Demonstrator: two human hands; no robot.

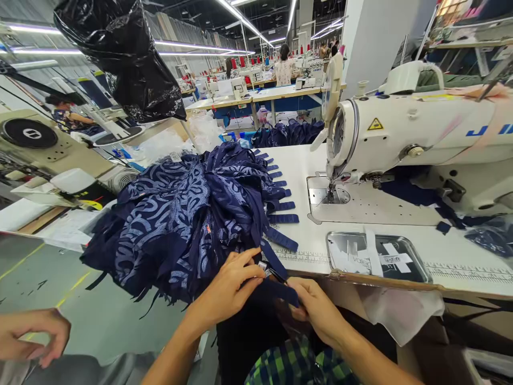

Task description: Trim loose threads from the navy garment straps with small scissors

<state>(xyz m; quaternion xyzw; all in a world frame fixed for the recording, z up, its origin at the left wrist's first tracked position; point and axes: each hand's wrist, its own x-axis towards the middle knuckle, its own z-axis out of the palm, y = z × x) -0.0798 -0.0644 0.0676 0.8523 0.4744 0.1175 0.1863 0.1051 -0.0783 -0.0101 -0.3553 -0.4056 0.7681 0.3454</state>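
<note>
A flat navy-blue fabric strip runs lengthwise between the hands, just before the white worktop, its right end clamped by fingers of the nearer right hand, while I cannot tell if the left hand grips anything.

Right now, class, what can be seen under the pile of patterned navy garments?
The pile has tabs lying on the white tabletop at its right; at lower left, loose ends hang above the greenish floor. Whatever is beneath its middle is covered.
</note>
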